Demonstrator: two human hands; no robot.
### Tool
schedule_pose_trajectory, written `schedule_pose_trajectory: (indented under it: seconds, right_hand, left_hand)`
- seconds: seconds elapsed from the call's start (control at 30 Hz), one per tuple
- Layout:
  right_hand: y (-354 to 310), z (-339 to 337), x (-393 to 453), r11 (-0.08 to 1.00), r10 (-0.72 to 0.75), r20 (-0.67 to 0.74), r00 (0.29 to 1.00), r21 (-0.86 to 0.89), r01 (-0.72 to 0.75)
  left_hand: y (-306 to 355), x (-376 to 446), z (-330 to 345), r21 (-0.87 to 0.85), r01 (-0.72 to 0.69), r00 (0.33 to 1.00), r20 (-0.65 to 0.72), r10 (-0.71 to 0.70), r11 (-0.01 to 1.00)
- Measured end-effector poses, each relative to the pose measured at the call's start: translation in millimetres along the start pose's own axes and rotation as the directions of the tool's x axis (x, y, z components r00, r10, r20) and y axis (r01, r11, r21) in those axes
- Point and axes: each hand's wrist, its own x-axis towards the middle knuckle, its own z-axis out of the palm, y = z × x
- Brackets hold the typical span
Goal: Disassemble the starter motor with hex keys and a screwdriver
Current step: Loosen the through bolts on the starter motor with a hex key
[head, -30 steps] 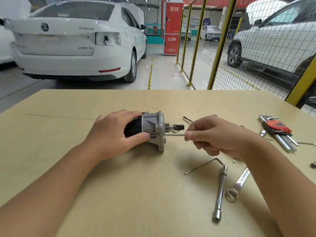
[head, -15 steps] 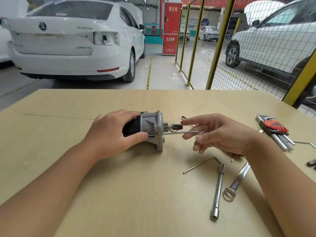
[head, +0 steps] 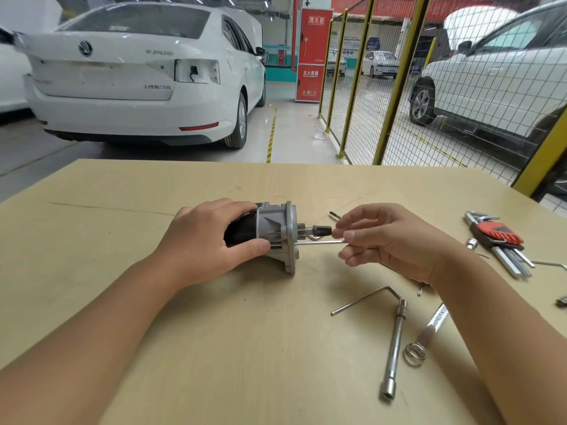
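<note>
- A tan tabletop fills the lower part of the head view; everything below is placed relative to the motor at its centre.
- Left hand: comes in from the lower left and lies over the motor's dark body. Its grip is wrapped round that body, fingers over the top, thumb along the near side.
- Motor: lies on its side on the tabletop, dark cylinder to the left, grey metal end housing with a broad flange to the right. A short shaft with a dark tip sticks out of the flange toward the right.
- Hex key: a thin silver rod running level from the lower part of the flange to the right hand, just below the shaft.
- Right hand: just right of the motor. Its grip pinches the hex key's free end between thumb and fingertips, the other fingers loosely curled.
- Right and nearer than the motor: a loose bent hex key, a long tube socket wrench touching its bend, and a flat wrench with a wire ring at its near end.
- Far right of the motor: a set of hex keys in a red and black holder.
- Beyond the tabletop: a white car on the left and a yellow mesh fence on the right.
</note>
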Motion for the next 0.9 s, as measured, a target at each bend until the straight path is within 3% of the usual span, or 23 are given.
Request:
schedule_pose_trajectory:
  seconds: [0.17,0.33,0.47,0.7,0.9]
  right_hand:
    - [-3.0,-0.1,-2.9,0.996,0.083,-0.011,0.997,0.021,-0.082]
    - [-6.0,2.0,-3.4,0.998,-0.035,-0.065,0.997,-0.045,0.033]
    - [-5.8,1.6,-2.6,0.995,-0.064,-0.083,0.995,0.077,0.070]
    - [-9.0,-1.7,-3.4,0.978,0.022,0.029,0.999,0.205,-0.027]
    - [-8.6,-9.9,-8.0,0.981,0.036,0.182,0.983,0.182,-0.070]
  left_hand:
    - [-0.6,0.2,0.6,0.001,0.009,1.000,-0.007,-0.009,1.000]
    - [-0.9,0.4,1.2,-0.003,0.010,1.000,-0.012,-0.010,1.000]
    - [0.0,0.8,1.1,0.005,0.011,1.000,-0.011,-0.011,1.000]
    - [0.2,0.3,0.8,0.002,0.011,1.000,-0.011,-0.011,1.000]
    - [-0.4,0.2,0.2,0.001,0.011,1.000,-0.009,-0.011,1.000]
